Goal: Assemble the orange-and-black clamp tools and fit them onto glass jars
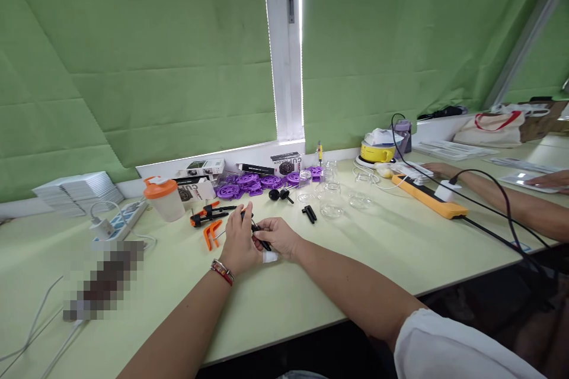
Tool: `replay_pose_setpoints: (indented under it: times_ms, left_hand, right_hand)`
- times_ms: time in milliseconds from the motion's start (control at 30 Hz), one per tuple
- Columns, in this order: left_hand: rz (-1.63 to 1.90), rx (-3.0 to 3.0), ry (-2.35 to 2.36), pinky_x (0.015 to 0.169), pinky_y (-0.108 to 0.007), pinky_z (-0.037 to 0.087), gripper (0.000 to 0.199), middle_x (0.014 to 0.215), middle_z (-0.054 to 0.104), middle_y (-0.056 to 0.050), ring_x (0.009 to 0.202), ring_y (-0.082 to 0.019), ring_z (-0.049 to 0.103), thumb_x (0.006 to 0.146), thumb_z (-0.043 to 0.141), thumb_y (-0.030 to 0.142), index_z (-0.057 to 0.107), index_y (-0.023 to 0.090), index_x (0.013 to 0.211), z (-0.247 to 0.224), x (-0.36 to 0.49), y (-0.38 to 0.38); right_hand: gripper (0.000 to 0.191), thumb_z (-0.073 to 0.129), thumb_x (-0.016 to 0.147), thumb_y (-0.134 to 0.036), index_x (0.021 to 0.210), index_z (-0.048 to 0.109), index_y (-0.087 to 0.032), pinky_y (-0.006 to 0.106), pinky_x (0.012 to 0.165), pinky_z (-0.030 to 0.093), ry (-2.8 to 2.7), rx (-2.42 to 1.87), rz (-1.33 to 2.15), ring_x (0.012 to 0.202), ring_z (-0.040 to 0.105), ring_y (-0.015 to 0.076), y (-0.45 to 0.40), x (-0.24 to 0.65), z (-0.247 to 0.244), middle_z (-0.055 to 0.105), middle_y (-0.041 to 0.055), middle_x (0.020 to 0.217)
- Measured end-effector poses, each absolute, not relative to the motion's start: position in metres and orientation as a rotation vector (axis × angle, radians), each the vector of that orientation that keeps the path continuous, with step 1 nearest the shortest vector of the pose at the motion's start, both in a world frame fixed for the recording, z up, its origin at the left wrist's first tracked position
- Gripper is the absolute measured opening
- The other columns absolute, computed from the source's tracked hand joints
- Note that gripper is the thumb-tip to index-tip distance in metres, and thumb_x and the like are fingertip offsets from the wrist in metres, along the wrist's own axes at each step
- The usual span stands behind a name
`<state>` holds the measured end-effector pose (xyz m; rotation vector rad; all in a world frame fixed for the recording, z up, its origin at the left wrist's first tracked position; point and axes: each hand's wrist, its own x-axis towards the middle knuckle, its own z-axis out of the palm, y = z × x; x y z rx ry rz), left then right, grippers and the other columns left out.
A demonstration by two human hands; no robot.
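My left hand [239, 241], a bracelet at its wrist, is closed around a slim black part [263, 241] with a thin metal rod and a bit of orange at its upper end. My right hand [281, 238] pinches the same part from the other side. Fingers cover much of it, so its exact kind is unclear. A white wrap [269, 256] shows on a digit under the hands. Just left of them lie orange right-angle pieces [210, 235] and orange-and-black clamps [205, 214]. Right of the hands, small black pieces [309, 214] rest on the table.
Behind the hands sit purple plastic parts [242, 185], black round-headed pieces [280, 195] and clear glassware [331, 207]. An orange-lidded shaker [162, 198] stands left. An orange-and-black power strip [429, 196] with cables lies right, near another person's arm [493, 198].
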<state>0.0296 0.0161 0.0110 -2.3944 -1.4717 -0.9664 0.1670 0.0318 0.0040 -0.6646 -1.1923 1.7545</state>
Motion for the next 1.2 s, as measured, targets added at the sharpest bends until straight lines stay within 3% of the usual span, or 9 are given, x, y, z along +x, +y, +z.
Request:
replay_pose_setpoints:
  times_ms: [367,700,1200]
  left_hand:
    - [-0.92,-2.389,-1.484,0.101,-0.056,0.027,0.118,0.13,0.036,-0.019,0.123,-0.041,0.034,0.047,0.074,0.051,0.021,0.016,0.146,0.0058,0.029,0.0162]
    - [-0.981,-2.395,-1.421,0.103,-0.054,0.028,0.106,0.126,0.042,-0.019,0.12,-0.04,0.039,0.048,0.072,0.047,0.031,0.013,0.14,0.0093,0.0316,0.0138]
    - [-0.893,-2.402,-1.406,0.099,-0.051,0.034,0.099,0.124,0.047,-0.017,0.115,-0.037,0.044,0.053,0.07,0.048,0.032,0.014,0.138,0.0121,0.0332,0.0112]
  right_hand:
    - [0.023,0.076,0.058,-0.027,0.069,0.062,-0.013,0.025,0.052,0.04,-1.212,-0.649,1.745,0.047,0.05,0.0095,0.031,0.165,-0.001,0.058,-0.0027,0.051]
    - [0.029,0.079,0.055,-0.029,0.072,0.063,-0.012,0.026,0.053,0.042,-1.197,-0.664,1.759,0.048,0.053,0.0102,0.0301,0.1655,0.0024,0.061,-0.0016,0.054]
    - [0.023,0.075,0.058,-0.027,0.07,0.063,-0.011,0.026,0.053,0.042,-1.215,-0.662,1.778,0.046,0.053,0.0109,0.0321,0.1662,0.001,0.061,-0.0007,0.053]
